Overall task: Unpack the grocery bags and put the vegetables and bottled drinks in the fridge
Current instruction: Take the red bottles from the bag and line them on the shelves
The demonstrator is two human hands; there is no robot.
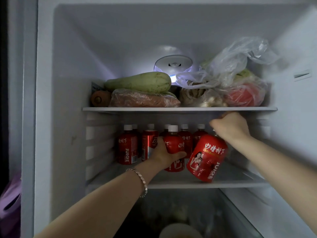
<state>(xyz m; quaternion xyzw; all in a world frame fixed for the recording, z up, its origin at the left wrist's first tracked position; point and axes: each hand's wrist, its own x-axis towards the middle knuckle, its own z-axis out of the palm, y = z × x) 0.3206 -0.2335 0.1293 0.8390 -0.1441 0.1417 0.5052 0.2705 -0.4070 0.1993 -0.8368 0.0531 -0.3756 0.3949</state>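
Observation:
Both my hands reach into the open fridge at its middle shelf [171,185]. My left hand [163,154] grips an upright red juice bottle [174,145] with a white cap. My right hand [229,126] holds the top of a second red juice bottle [206,158], which tilts with its base near the shelf's front; its cap is hidden in my fingers. Behind them stand several more red juice bottles [127,148] and a red can [149,143]. On the top shelf [180,109] lie a pale green squash [139,82], wrapped carrots [144,99] and bagged vegetables [236,83].
The fridge's inner walls close in the shelf on the left and right, and the top shelf sits just above my right hand. A dim lower compartment [171,212] lies below. A purple cloth [10,203] shows outside the fridge at the left edge.

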